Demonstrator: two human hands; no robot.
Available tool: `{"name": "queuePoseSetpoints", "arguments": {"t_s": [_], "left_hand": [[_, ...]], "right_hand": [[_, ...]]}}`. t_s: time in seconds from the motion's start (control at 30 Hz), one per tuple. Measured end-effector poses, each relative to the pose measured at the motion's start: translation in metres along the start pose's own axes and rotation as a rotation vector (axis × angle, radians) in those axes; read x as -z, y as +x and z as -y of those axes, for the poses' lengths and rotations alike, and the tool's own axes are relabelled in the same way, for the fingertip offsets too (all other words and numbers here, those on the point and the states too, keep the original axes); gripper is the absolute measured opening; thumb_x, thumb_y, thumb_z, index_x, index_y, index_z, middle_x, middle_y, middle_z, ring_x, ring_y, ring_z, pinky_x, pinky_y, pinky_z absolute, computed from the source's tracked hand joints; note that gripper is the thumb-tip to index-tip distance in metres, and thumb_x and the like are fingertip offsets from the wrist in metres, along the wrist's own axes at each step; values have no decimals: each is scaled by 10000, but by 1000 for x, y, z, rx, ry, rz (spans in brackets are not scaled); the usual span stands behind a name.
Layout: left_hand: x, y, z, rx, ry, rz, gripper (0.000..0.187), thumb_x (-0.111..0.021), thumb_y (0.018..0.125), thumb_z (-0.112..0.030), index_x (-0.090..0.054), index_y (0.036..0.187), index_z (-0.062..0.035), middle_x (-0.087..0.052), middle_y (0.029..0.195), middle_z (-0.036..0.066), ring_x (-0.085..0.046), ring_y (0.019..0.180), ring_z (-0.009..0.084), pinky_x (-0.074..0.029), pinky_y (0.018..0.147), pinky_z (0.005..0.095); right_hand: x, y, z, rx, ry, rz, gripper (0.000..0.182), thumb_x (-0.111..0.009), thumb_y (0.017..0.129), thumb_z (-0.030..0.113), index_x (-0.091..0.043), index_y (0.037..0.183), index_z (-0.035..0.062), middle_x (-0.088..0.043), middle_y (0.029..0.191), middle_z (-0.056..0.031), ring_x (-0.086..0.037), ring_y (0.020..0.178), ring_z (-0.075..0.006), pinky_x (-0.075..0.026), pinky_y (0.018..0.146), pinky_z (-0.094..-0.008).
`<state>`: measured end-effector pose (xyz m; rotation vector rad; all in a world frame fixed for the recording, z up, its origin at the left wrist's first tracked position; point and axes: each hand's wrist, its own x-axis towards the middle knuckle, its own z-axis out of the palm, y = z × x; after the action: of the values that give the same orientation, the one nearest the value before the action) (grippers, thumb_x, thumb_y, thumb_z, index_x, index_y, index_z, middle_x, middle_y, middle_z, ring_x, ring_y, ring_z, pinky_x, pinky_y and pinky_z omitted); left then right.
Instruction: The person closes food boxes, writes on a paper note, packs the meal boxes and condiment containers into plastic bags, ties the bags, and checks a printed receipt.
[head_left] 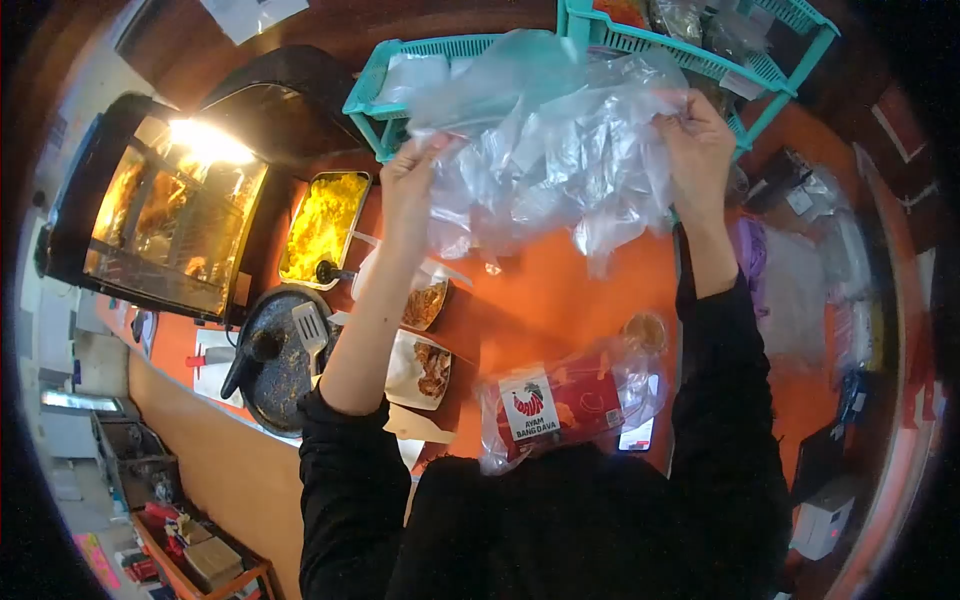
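A bunch of clear plastic bags (560, 150) is stretched between my two raised hands, in front of the teal baskets. My left hand (415, 170) pinches the bags at their left edge. At the right edge, my right hand (695, 140) grips them between thumb and fingers. Below, close to my body, lies a red food box (580, 405) with a white "Ayam Bang Dava" label, wrapped in clear plastic. A small cup (645, 333) with brown contents, partly under plastic, stands beside it. A phone (637, 425) with a lit screen lies to the box's right.
To the left are a lit glass display warmer (170, 215), a tray of yellow food (325, 225), a dark stone mortar (270, 375) with a spatula (310, 330), and paper-lined boxes of fried food (425, 370). Teal baskets (375, 85) stand at the back. Plastic packs (800, 280) lie right.
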<state>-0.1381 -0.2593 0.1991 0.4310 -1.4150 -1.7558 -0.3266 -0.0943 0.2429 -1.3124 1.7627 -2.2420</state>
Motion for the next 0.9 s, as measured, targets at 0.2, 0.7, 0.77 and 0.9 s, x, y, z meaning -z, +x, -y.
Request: {"name": "queuePoseSetpoints", "arguments": {"t_s": [0.2,0.7,0.77,0.9], "left_hand": [[16,89,-2,-282,-94,-58,178,-540,721,-70,-557,882,3,-578,846,51,-546,750,125,-443,654,241],[30,87,-22,-529,1446,-166,451,-575,718,-322,-477,1043,-25,-526,973,176,-514,873,350,-415,734,437],[-7,-47,-57,-115,1273,115,543,-634,680,-288,-416,1099,-19,-494,1008,177,-473,960,343,-391,790,438],[-31,-190,-48,38,1395,537,704,-667,621,-359,-348,1169,-53,-455,961,183,-486,848,347,-421,678,426]], "right_hand": [[18,2,-6,-198,353,6,159,-523,704,-47,-585,847,-13,-593,846,-52,-549,728,-100,-442,656,-208],[155,-65,65,-280,316,170,310,-523,765,136,-488,1043,4,-532,1011,-95,-517,896,-165,-421,768,-262],[146,-105,86,-214,252,139,274,-528,750,126,-511,1000,15,-543,990,-98,-527,888,-175,-432,756,-267],[78,-190,99,-32,6,395,206,-540,721,108,-555,913,36,-564,948,-104,-547,872,-196,-455,732,-277]]}}
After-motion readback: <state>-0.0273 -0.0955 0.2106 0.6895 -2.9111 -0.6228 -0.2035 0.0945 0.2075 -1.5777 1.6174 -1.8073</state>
